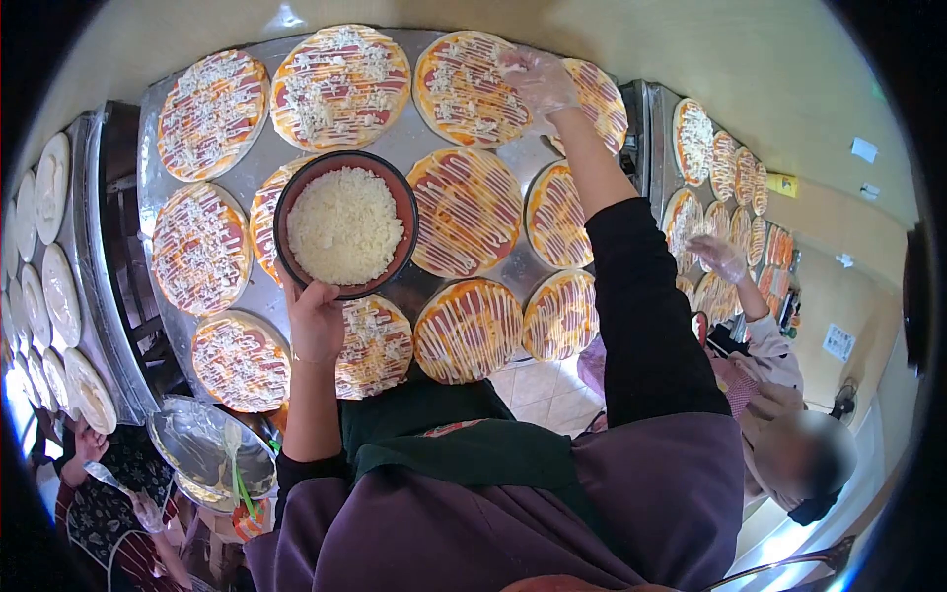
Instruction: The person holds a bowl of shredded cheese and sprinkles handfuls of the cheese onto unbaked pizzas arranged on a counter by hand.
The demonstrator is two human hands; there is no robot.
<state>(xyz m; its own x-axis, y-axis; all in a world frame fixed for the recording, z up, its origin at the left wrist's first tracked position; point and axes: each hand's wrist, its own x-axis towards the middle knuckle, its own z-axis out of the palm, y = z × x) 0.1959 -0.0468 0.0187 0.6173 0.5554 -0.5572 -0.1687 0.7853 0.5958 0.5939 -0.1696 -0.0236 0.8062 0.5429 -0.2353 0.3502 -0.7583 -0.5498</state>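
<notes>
My left hand (316, 321) grips the rim of a round, reddish-brown bowl (406, 202) with a dark edge. White grated cheese (345, 227) fills most of it. In a clear plastic glove, my right hand (541, 81) is over the right side of a sauce-striped pizza (469, 94) in the back row. Its fingers are bent down around grated cheese, partly hidden by the hand. Cheese lies on the pizzas to the left, such as the back one (340, 87). A middle pizza (464, 212) carries only stripes over its pink topping.
The pizzas lie on a metal table (286, 49). Left, another table (109, 326) holds plain dough rounds (64, 296); below is a metal bowl (212, 444) with a green-handled utensil. Right, a co-worker's gloved hand (720, 259) is over more pizzas (693, 143). Another person's hands (148, 513) are lower left.
</notes>
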